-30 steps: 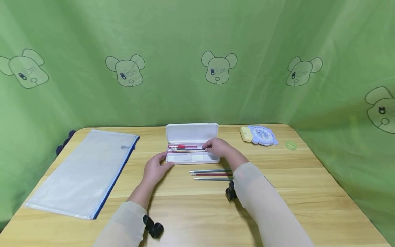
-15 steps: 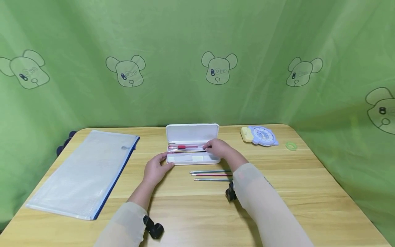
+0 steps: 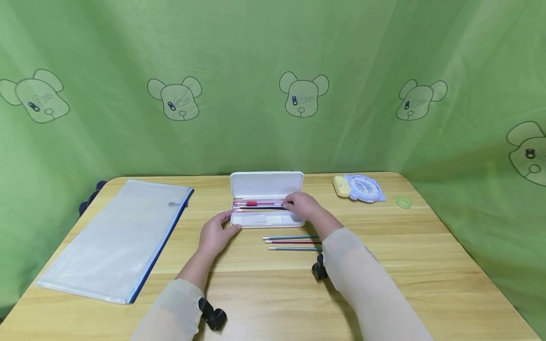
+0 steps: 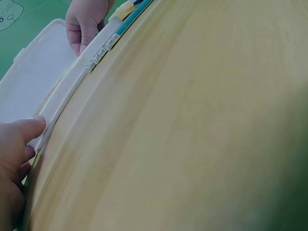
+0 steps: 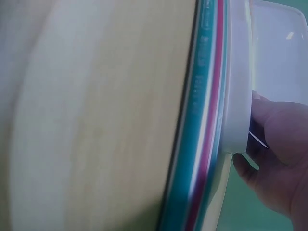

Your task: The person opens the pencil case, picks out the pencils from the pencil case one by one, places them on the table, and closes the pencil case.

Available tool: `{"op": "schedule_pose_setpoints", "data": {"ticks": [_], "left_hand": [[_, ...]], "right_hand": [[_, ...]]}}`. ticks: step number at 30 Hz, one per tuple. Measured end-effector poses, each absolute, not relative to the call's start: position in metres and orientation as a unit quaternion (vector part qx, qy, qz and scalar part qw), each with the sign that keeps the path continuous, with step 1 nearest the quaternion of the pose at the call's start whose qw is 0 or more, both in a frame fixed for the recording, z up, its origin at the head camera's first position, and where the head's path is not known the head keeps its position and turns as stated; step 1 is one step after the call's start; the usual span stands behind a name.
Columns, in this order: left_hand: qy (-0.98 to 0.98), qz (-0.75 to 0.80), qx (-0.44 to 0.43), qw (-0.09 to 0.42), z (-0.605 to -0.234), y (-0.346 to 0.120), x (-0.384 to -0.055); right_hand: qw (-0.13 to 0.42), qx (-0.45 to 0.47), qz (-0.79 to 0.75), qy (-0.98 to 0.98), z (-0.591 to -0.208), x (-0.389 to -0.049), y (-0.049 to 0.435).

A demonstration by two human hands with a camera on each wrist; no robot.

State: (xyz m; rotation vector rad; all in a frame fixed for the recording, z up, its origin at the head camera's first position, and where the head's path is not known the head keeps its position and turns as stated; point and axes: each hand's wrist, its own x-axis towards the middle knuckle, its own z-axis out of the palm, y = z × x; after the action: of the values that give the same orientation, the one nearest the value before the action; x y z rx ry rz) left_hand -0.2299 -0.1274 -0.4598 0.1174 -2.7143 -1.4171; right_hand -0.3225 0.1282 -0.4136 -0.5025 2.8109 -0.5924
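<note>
A white pencil case (image 3: 267, 184) stands at the middle back of the table with its lid raised. Inside lie a pen with a red grip (image 3: 252, 203), a dark pencil (image 3: 264, 208) and other slim sticks. My left hand (image 3: 215, 233) grips the case's left end, thumb at the front corner. Curled over the right end, my right hand (image 3: 304, 206) pinches the dark pencil's end; in the right wrist view its fingertips are partly hidden by the case wall. In front of the case lie loose pencils: teal (image 3: 292, 237), dark red (image 3: 294, 242) and another teal one (image 3: 294, 248).
A clear zip folder (image 3: 115, 241) with a blue edge lies on the left of the wooden table (image 3: 264, 298). At the back right are a blue-and-yellow clock-like toy (image 3: 364, 188) and a green ring (image 3: 403, 202). A green curtain (image 3: 239, 137) hangs behind.
Inside the case, the dark pencil and a tan stick have shifted slightly and lie straighter along its length. Both hands stay almost in place.
</note>
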Motion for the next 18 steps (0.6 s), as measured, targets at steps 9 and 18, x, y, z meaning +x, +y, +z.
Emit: {"op": "schedule_pose_setpoints", "data": {"ticks": [9,18], "left_hand": [[-0.886,-0.461,0.035,0.041,-0.461,-0.127,-0.230],[-0.887,-0.459,0.032,0.040,-0.461,-0.130,-0.231]], "right_hand": [[0.103,-0.172,-0.249,0.947,-0.407,-0.319,0.137],[0.100,-0.189,-0.281,0.936,-0.396,-0.311,0.157]]}}
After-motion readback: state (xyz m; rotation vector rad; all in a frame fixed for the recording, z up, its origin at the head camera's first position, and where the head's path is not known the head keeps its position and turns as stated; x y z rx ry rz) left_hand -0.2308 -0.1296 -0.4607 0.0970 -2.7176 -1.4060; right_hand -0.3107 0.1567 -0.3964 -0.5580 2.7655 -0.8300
